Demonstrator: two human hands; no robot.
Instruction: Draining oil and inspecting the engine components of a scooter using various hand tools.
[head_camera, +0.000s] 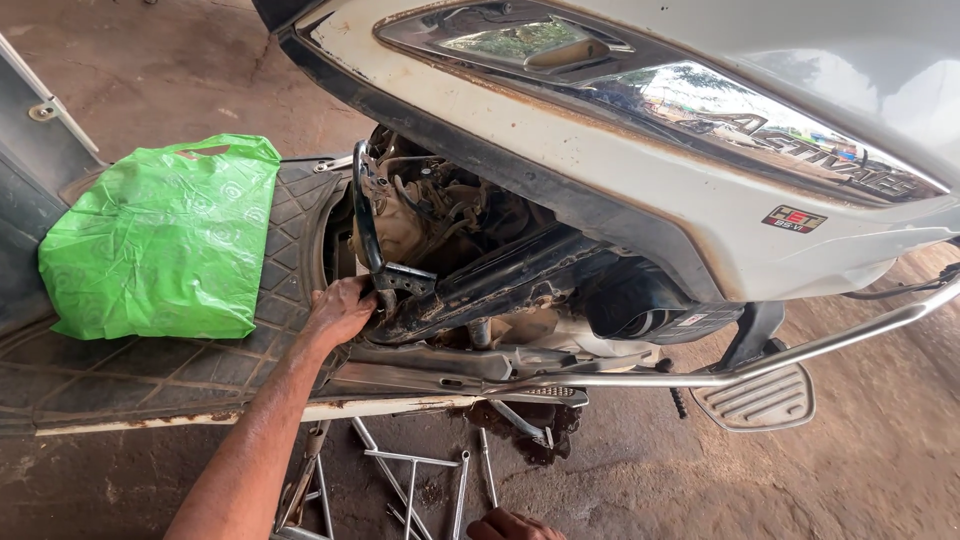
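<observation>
The left hand (340, 310) is curled around the foot of a black bracket (385, 255) at the edge of the scooter's opened frame, just beside the floorboard (150, 380). The right hand (512, 526) is only partly seen at the lower edge, resting near metal spanners (410, 480) strewn on the floor (850, 470); whether it is spread or closed cannot be told. A green bag (165, 240) is laid on the floorboard. The white body panel (620, 170) is seen above.

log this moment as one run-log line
left hand: gripping scooter frame bracket | right hand: by T-handle wrenches on floor | green bag: on footboard
</observation>
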